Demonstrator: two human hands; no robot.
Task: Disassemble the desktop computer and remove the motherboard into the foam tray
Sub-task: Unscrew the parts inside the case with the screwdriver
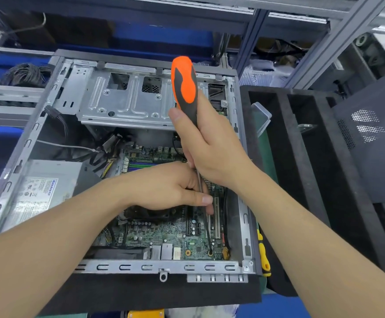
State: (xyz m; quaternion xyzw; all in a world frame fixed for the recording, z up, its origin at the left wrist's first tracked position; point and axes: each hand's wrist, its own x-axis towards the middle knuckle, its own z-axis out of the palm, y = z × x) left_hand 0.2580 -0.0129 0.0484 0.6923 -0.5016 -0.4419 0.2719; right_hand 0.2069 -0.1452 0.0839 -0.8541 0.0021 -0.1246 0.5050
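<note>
The motherboard (154, 235) lies inside the case (159, 267). The tip of the screwdriver (184, 88) sits on a screw (210, 253) near the front rail. The left hand (170, 187) pinches the shaft and the right hand (212, 145) wraps the handle. Risk: a tilted shaft may slip and gouge the board. The foam tray (301, 145) stands just right of the case.

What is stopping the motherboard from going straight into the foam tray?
The motherboard lies inside the computer case, whose side wall stands between it and the foam tray. The tip of the screwdriver sits on a mounting point near its front edge.
</note>
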